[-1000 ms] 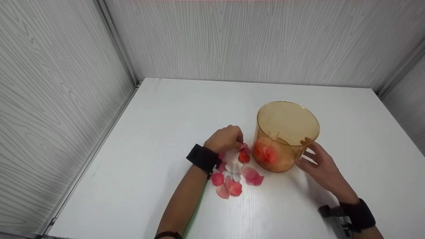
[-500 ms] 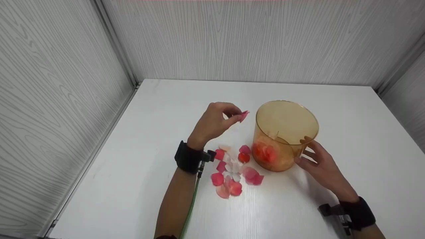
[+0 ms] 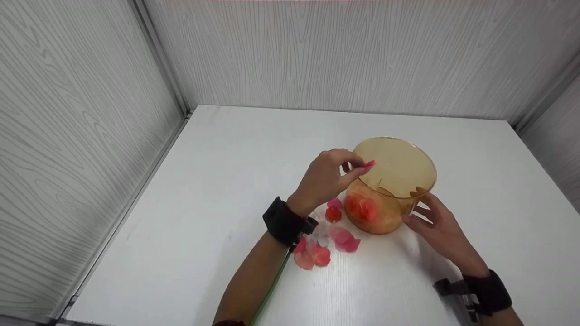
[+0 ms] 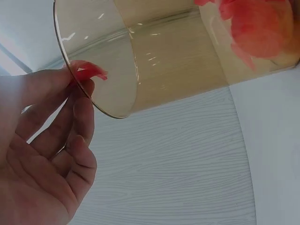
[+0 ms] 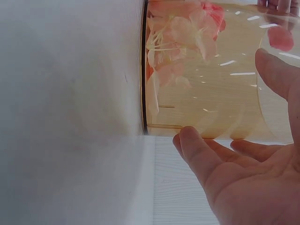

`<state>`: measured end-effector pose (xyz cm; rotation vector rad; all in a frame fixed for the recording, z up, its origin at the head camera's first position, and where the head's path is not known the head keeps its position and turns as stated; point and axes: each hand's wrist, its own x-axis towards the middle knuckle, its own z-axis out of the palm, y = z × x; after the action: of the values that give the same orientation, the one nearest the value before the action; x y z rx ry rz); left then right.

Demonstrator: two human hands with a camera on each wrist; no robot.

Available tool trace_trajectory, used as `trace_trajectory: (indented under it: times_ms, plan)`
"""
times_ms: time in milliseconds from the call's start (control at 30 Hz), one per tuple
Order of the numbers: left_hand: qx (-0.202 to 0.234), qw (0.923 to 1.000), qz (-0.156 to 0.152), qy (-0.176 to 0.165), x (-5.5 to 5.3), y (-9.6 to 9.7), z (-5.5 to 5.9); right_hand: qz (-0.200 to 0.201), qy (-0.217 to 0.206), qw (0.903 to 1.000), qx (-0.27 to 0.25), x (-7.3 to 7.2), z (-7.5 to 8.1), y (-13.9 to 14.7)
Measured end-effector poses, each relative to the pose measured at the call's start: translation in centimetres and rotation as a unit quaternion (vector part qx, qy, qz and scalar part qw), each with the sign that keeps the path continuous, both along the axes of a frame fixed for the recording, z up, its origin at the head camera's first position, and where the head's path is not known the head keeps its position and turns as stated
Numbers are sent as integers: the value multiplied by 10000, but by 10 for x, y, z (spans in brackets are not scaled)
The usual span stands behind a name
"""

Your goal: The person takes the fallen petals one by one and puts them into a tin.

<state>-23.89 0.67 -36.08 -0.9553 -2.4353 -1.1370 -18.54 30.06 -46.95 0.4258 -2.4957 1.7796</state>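
A clear amber plastic container (image 3: 394, 217) stands upright on the white table, with pink, red and pale petals (image 4: 260, 30) inside near its bottom. My left hand (image 3: 324, 179) pinches a pink petal (image 3: 369, 165) between thumb and fingertips at the left side of the container's rim. In the left wrist view the petal (image 4: 89, 70) pokes past the rim edge. My right hand (image 3: 442, 231) holds the container's right side, thumb on the near wall and fingers spread round the wall, as the right wrist view shows.
Loose pink, red and white petals (image 3: 343, 240) lie on the table left of the container, some under the left wrist strap (image 3: 285, 222). A green cable (image 3: 272, 290) runs along the left forearm. Wood-grain panels (image 3: 317, 54) enclose the table (image 3: 235, 149) at the back and sides.
My left hand has picked the pink petal up from the pile, lifted it, then moved right to the container's rim. The right hand and container have stayed in place.
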Motion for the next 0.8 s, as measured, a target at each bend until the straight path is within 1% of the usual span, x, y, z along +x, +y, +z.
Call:
trace_trajectory:
  times_ms: [100, 167, 267, 333, 367, 433, 467, 500, 567, 700, 800]
  plan:
    - [-63, 9998, -155, -112, -1, -2, -1, 7, -17, 10000, -25, 0, 0, 0]
    - [-41, 9995, -268, -143, -2, -5, 0, 17, -11, 10000, -4, 0, 1, 0]
    - [-19, 9994, -274, -191, -5, -14, 4, 35, -11, 10000, 33, 1, 3, 0]
    - [-72, 9995, -111, -299, -9, -23, 5, 31, -9, 10000, 48, 1, 5, -1]
    - [-140, 9992, 17, -385, -12, -28, 5, 37, -13, 10000, 30, 1, 5, -1]
    - [-392, 9966, 311, -660, -17, -39, 3, 49, -15, 10000, 5, 1, 6, -1]
    - [-572, 9938, 450, -838, -20, -45, 1, 51, -22, 10000, -7, 1, 6, -1]
    - [-770, 9899, 584, -1037, -23, -50, -1, 57, -26, 10000, -8, 1, 5, -1]
    - [-1195, 9783, 813, -1486, -28, -59, -8, 74, -42, 10000, -22, 1, 5, -1]
    - [-1942, 9461, 1061, -2363, -35, -70, -24, 75, -50, 9999, -52, 1, 2, -1]
    - [-2357, 9219, 1194, -2835, -38, -74, -34, 73, -66, 9999, -63, 1, 1, -1]
